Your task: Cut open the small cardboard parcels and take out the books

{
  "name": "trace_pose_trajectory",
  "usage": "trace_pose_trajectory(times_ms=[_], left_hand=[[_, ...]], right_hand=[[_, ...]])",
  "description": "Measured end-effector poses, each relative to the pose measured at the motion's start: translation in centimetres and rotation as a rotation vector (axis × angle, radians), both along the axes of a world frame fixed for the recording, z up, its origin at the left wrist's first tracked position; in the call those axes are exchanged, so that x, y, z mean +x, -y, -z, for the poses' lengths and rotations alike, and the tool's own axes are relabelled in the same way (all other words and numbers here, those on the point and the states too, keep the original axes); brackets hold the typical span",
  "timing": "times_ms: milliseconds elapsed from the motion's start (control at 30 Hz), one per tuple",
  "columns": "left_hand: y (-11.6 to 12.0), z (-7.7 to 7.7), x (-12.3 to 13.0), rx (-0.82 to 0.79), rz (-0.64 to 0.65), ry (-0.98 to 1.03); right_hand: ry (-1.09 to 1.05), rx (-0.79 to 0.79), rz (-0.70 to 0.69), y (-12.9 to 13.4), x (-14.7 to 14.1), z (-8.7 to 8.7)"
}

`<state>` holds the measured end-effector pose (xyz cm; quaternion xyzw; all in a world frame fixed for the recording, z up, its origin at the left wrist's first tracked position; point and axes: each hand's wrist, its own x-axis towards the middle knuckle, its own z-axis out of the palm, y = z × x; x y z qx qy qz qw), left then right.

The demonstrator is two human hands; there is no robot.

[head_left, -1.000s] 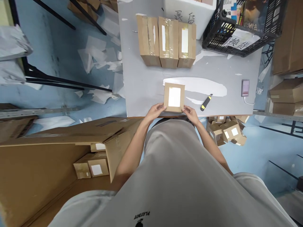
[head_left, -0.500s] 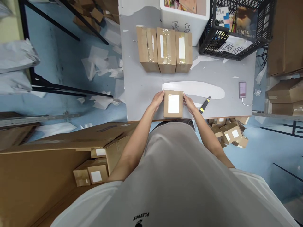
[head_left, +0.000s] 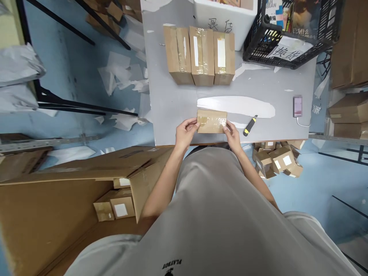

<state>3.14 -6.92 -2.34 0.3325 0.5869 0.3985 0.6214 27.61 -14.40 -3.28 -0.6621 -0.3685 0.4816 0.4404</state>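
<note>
A small cardboard box (head_left: 212, 122) with clear tape over its ends is held between my two hands, just above or on the near part of the grey table (head_left: 172, 115). My left hand (head_left: 185, 132) grips its left end, thumb on the near face. At the right end, my right hand (head_left: 232, 135) pinches it the same way. A box cutter (head_left: 250, 125) with a black and yellow handle lies a little to the right of my right hand. Behind the held box, a long white patch (head_left: 235, 106) shows on the tabletop.
Three taped cartons (head_left: 201, 57) stand in a row further back. Behind them are a white bin (head_left: 225, 23) and a black crate (head_left: 287, 50) holding books. A phone (head_left: 298, 106) with a cable lies at right. A large open carton (head_left: 57, 214) stands at lower left; several boxes (head_left: 278, 159) lie on the floor.
The held box has been turned: its white-labelled face was upward before, and now a taped face shows. Both hands have shifted their grip on its ends.
</note>
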Motion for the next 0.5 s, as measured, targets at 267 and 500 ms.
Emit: trace_pose_trajectory(times_ms=[267, 500], left_hand=[[-0.7, 3.1, 0.1, 0.037, 0.008, -0.146], [-0.9, 4.6, -1.4, 0.066, 0.030, -0.162]], right_hand=[[0.104, 0.030, -0.106, -2.0, 0.6, 1.8], [0.044, -0.084, -0.048, -3.5, 2.2, 3.5]])
